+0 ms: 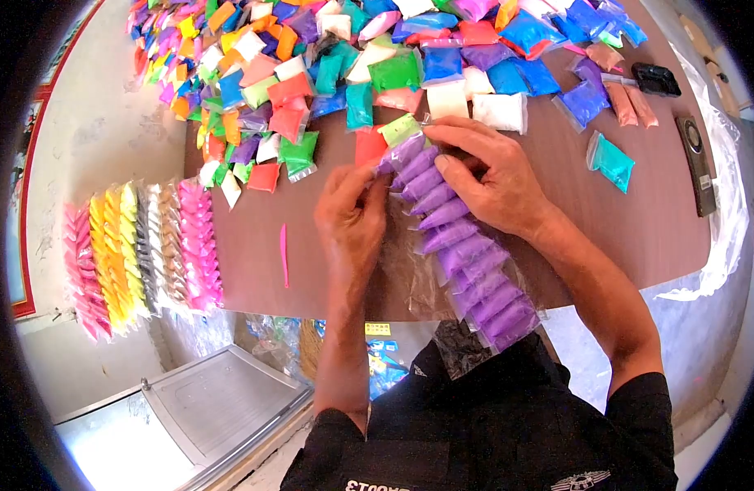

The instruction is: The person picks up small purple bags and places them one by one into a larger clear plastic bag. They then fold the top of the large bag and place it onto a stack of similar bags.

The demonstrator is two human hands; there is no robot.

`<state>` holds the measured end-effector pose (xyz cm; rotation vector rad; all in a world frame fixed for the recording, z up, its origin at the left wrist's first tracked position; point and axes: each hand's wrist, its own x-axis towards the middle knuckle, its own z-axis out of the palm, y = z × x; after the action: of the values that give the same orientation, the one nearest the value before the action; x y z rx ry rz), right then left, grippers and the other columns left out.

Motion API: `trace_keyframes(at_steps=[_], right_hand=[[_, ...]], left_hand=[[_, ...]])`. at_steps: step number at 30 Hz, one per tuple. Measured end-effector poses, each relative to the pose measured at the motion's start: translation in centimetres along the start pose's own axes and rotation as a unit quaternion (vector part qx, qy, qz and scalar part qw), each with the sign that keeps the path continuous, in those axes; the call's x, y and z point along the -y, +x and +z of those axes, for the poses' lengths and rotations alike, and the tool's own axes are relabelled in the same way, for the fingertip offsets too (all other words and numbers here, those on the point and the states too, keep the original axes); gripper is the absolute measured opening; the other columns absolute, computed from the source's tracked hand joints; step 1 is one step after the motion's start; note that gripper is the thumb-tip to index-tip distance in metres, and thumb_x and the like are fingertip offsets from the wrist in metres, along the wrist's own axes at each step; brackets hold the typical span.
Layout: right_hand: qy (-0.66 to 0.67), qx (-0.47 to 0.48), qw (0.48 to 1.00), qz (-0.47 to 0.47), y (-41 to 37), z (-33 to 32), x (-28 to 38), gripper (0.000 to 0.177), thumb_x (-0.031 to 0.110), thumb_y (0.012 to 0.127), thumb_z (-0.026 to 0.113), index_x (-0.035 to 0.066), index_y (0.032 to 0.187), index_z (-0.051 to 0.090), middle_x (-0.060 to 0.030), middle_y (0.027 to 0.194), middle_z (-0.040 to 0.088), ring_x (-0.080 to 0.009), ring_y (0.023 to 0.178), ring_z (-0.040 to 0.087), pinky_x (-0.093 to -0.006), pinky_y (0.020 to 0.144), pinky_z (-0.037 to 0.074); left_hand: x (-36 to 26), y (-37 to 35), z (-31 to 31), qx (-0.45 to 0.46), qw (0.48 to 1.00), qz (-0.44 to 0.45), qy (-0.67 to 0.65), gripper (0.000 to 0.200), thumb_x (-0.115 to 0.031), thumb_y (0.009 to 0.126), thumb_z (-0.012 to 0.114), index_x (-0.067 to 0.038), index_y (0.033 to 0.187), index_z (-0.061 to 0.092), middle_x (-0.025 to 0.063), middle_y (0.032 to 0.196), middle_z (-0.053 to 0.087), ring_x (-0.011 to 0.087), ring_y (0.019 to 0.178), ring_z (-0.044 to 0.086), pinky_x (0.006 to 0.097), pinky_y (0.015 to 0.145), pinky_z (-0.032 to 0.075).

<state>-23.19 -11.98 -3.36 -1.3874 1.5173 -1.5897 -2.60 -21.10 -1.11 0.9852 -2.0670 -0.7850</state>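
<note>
A long row of overlapping purple packets point(467, 250) in clear plastic slants from the table toward my lap. My left hand point(352, 217) pinches the far left corner of the row, at the topmost purple packet. Fingers bent, my right hand point(500, 176) grips the row's upper right edge, thumb on the packets. Just beyond my fingertips lie a light green packet point(400, 129) and a red packet point(369, 147). The lower end of the row hangs past the table edge against my black shirt.
Many colourful packets point(397, 72) cover the far side of the brown table point(262, 270). Several sorted packet rows point(198, 245) stand at the left, near a pink strip point(284, 255). A teal packet point(613, 164), a dark phone-like device point(695, 164) and a black object point(655, 79) lie at the right.
</note>
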Motion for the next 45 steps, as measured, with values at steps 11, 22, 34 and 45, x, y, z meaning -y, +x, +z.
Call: trace_keyframes(at_steps=[11,22,34,45], right_hand=[[0.000,-0.033,0.999,-0.033,0.3,0.3,0.2,0.036,0.004,0.099,0.069,-0.001,0.135,0.072,-0.0176,0.127,0.073,-0.0248,0.092,0.076,-0.0343,0.077,0.063],[-0.066,-0.046,0.996,-0.050,0.0,0.6,-0.1,0.035,0.008,0.099,0.067,0.001,0.133,0.073,-0.0195,0.122,0.075,-0.0297,0.094,0.076,-0.0381,0.083,0.062],[-0.142,-0.077,0.987,-0.021,-0.7,0.3,0.5,0.035,0.013,0.096,0.069,0.004,0.129,0.075,-0.0191,0.111,0.076,-0.0299,0.092,0.076,-0.0395,0.085,0.061],[-0.285,-0.145,0.946,0.048,-9.2,-2.2,4.8,0.023,0.020,0.097,0.077,0.007,0.116,0.081,-0.0146,0.104,0.073,-0.0274,0.087,0.073,-0.0396,0.081,0.059]], left_hand=[[-0.5,1.9,0.2,0.070,0.993,0.056,0.076,0.025,0.001,0.099,0.073,-0.002,0.123,0.078,0.0183,0.108,0.078,0.0314,0.097,0.078,0.0393,0.083,0.059],[-3.7,-10.4,-6.2,0.009,0.991,-0.112,0.074,0.032,-0.016,0.094,0.088,0.000,0.120,0.077,0.0124,0.100,0.079,0.0177,0.080,0.072,0.0340,0.070,0.058],[-7.3,-21.1,-3.3,0.143,0.904,-0.332,-0.228,0.062,-0.010,0.103,0.075,0.002,0.156,0.045,0.0093,0.107,0.077,0.0136,0.095,0.071,0.0298,0.087,0.058],[3.5,-11.1,-10.5,-0.033,0.973,-0.199,-0.110,0.033,-0.012,0.104,0.074,0.003,0.133,0.066,0.0049,0.085,0.072,0.0098,0.076,0.066,0.0284,0.068,0.053]])
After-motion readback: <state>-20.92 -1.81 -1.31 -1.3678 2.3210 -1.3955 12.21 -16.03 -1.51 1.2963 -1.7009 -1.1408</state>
